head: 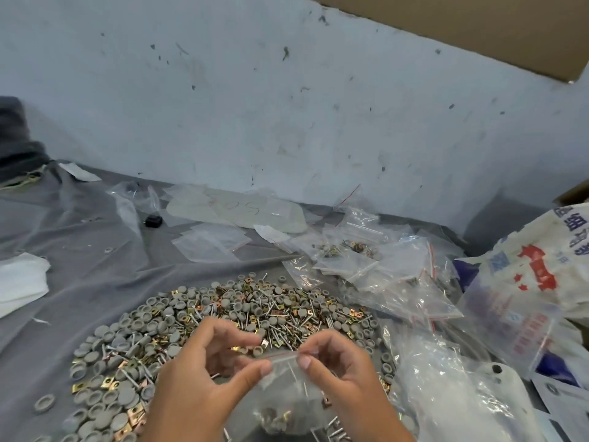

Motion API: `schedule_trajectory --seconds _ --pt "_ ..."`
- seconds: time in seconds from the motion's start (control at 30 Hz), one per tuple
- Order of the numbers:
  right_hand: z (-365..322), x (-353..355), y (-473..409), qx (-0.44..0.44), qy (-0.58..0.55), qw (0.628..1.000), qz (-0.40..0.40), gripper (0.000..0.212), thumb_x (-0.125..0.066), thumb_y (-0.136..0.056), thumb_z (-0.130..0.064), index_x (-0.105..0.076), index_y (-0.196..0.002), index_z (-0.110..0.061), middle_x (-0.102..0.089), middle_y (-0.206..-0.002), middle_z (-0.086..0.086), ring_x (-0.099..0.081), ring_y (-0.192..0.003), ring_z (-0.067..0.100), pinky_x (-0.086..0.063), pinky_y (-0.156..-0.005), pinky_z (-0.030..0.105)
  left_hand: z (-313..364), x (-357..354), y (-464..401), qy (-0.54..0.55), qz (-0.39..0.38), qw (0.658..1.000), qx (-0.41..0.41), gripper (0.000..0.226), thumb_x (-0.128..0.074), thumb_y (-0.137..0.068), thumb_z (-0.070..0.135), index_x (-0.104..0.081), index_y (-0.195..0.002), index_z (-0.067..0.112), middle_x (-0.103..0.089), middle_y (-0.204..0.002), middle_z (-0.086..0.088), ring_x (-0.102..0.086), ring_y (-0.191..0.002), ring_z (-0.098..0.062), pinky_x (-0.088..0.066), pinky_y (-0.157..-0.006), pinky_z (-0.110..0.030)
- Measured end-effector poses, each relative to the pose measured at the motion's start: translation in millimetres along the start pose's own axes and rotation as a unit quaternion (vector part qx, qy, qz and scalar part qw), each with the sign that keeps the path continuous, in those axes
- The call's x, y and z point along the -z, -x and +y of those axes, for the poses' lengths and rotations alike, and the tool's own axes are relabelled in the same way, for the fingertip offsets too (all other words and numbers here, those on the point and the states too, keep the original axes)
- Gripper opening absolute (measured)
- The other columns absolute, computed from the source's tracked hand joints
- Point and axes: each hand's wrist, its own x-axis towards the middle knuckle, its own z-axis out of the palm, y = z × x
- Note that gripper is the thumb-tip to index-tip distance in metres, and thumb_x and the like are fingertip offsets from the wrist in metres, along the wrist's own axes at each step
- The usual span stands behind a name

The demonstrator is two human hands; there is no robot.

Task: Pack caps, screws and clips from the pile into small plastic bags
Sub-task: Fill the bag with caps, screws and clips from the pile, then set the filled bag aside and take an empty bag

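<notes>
Bag top pinched by left hand and right hand.

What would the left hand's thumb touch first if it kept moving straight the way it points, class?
Probably the right hand: the left hand pinches the small bag at its top edge, thumb aimed across at the right thumb, with only the bag's zip strip between. Depth is uncertain.
</notes>
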Motion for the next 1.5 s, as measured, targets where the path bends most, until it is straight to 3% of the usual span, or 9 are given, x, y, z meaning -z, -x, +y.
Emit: schedule_trajectory --seconds 0.1,0.43,0.57,0.67,0.73,0.9,1.13,1.27,1.5 --pt "-8.0 -1.2 -24.7 -0.046 -0.012 0.998 0.046 0.012 -0.068 -0.094 -0.023 -0.07 -0.085 -0.03 -0.062 -0.074 -0.009 -0.054 -0.068 0.007 -0.049 -0.064 0.021 4.5 4.4 -4.2 0.078 0.036 0.995 0.04 0.065 -0.062 -0.07 0.079 -0.062 -0.106 0.025 -0.074 -0.103 0.021 -0.071 -0.089 -0.001 -0.051 -0.083 -0.032" --pt "-45.0 117.5 -147.4 -0.113 -0.021 0.916 0.384 0.008 -0.064 -0.098 -0.018 -0.06 -0.105 -0.018 -0.065 -0.109 0.004 -0.06 -0.09 0.016 -0.052 -0.078 0.03 10.4 18.1 -5.5 0.131 0.047 0.986 0.089 0.053 -0.047 -0.079 0.064 -0.062 -0.108 0.022 -0.077 -0.096 0.009 -0.072 -0.083 -0.008 -0.05 -0.09 -0.051" --pt "-11.3 150.9 -89.0 -0.229 0.22 0.924 0.211 0.025 -0.07 -0.094 -0.022 -0.061 -0.117 -0.015 -0.063 -0.114 0.004 -0.06 -0.106 0.022 -0.051 -0.097 0.041 9.7 18.9 -3.7 0.133 0.039 0.986 0.088 0.057 -0.046 -0.077 0.067 -0.062 -0.109 0.023 -0.077 -0.094 0.008 -0.071 -0.081 -0.007 -0.05 -0.088 -0.049" --pt "21.8 157.6 -15.4 -0.314 0.499 0.808 0.019 0.042 -0.07 -0.091 -0.047 -0.06 -0.123 -0.023 -0.06 -0.124 -0.001 -0.059 -0.11 0.018 -0.05 -0.098 0.038 10.4 18.2 -2.5 0.127 0.032 0.988 0.079 0.051 -0.044 -0.083 0.067 -0.061 -0.109 0.026 -0.077 -0.096 0.01 -0.071 -0.083 -0.006 -0.05 -0.089 -0.049" --pt "36.5 159.3 26.7 -0.358 0.558 0.748 0.007 0.062 -0.067 -0.089 -0.059 -0.051 -0.137 -0.024 -0.053 -0.14 -0.001 -0.054 -0.123 0.02 -0.047 -0.101 0.034 11.2 15.9 -1.9 0.128 0.029 0.988 0.076 0.048 -0.043 -0.085 0.067 -0.062 -0.109 0.028 -0.077 -0.098 0.01 -0.071 -0.084 -0.006 -0.05 -0.089 -0.048" --pt "25.2 158.9 57.4 -0.268 0.462 0.837 0.12 0.03 -0.073 -0.093 -0.028 -0.064 -0.121 -0.024 -0.066 -0.125 -0.006 -0.061 -0.111 0.012 -0.046 -0.1 0.028 14.6 2.1 0.4 0.138 0.014 0.987 0.083 0.049 -0.045 -0.083 0.065 -0.062 -0.107 0.026 -0.077 -0.095 0.008 -0.071 -0.084 -0.012 -0.049 -0.086 -0.047" --pt "-53.6 134.2 26.6 -0.154 0.172 0.956 0.183 0.024 -0.067 -0.095 -0.013 -0.067 -0.114 -0.029 -0.075 -0.107 -0.013 -0.069 -0.095 0.0 -0.051 -0.078 0.02 13.4 -12.7 4.4 0.09 -0.073 0.991 0.071 0.029 -0.044 -0.085 0.064 -0.066 -0.089 0.045 -0.075 -0.096 0.008 -0.07 -0.084 -0.007 -0.046 -0.082 -0.037" --pt "-73.9 100.9 6.0 -0.111 0.044 0.98 0.162 0.029 -0.061 -0.098 -0.004 -0.067 -0.117 -0.025 -0.076 -0.11 -0.012 -0.07 -0.099 0.007 -0.051 -0.085 0.032 8.8 -15.4 8.1 0.062 -0.113 0.99 0.061 0.037 -0.047 -0.085 0.069 -0.067 -0.094 0.039 -0.074 -0.099 0.01 -0.069 -0.087 -0.004 -0.045 -0.08 -0.029" --pt "-49.9 49.6 -19.6 -0.137 -0.183 0.967 0.117 0.032 -0.059 -0.093 0.007 -0.074 -0.108 -0.018 -0.077 -0.098 -0.004 -0.071 -0.075 0.007 -0.055 -0.061 0.023 0.2 -23.5 8.7 0.002 -0.157 0.984 0.087 0.074 -0.056 -0.061 0.087 -0.056 -0.121 0.043 -0.065 -0.114 0.033 -0.061 -0.107 0.009 -0.05 -0.095 -0.025"
